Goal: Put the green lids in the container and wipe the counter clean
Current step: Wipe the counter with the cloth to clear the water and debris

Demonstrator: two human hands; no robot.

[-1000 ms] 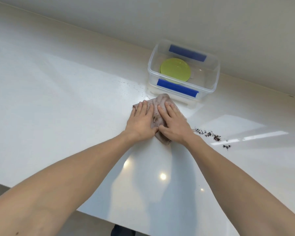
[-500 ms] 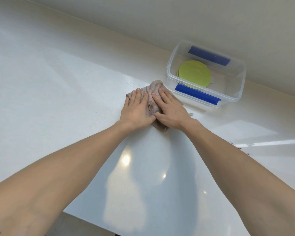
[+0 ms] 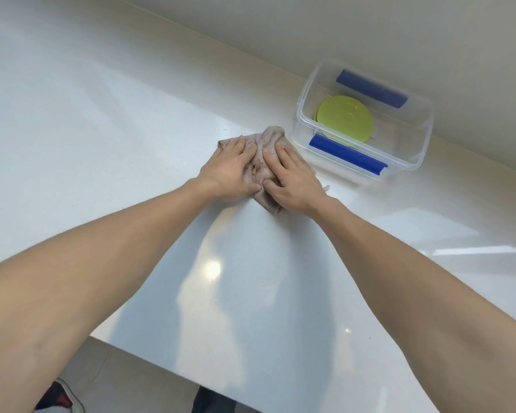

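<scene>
Pressing flat on a crumpled grey-pink cloth with both hands side by side, left hand and right hand, fingers straight and spread over the fabric, thumbs meeting at its near edge; no curled grip on either side, only flat downward pressure. Showing a dark brown smear on the cloth in the gap between the two hands, probably picked-up dirt. Sitting just beyond and to the right of the pressing hands, close to the cloth but apparently not touching it: the clear container with blue clips, against the wall. Lying flat inside on its bottom: the green lids, stacked so that a second edge is peeking out on the left. Judging from this, lid part looking finished, with no green lid showing anywhere on the tabletop. Wiping part appearing under way, not yet closed out: surface near the hands looking glossy and free of visible crumbs, though the stretch to the far right of the hands lying out of view, so impossible to call it fully clean.
</scene>
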